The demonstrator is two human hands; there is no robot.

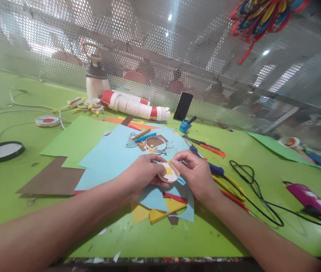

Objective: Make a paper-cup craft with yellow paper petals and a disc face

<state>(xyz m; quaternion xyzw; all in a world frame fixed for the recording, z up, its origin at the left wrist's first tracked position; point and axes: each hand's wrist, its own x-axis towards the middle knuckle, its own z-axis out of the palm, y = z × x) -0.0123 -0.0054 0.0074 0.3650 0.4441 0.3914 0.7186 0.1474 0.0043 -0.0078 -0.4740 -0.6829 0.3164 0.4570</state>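
Between my two hands is a small white disc (173,176), like a cut-off paper cup base, with a yellow paper shape (168,171) on its face. My left hand (146,170) is closed on the disc's left side, thumb over the face. At the upper right rim, my right hand (194,170) pinches a small yellow piece (170,161) between thumb and fingertips. Light blue paper sheets (106,151) lie beneath both hands. Just beyond them are a ring (156,144), a blue pen (146,137) and small paper scraps.
Stacked paper cups (134,107), a spray bottle (96,81) and a leaning phone (183,105) stand at the back. Right of my hands lie an orange-handled cutter (212,150), a black cable (256,189) and a magenta device (313,200). Brown paper (49,177) lies left.
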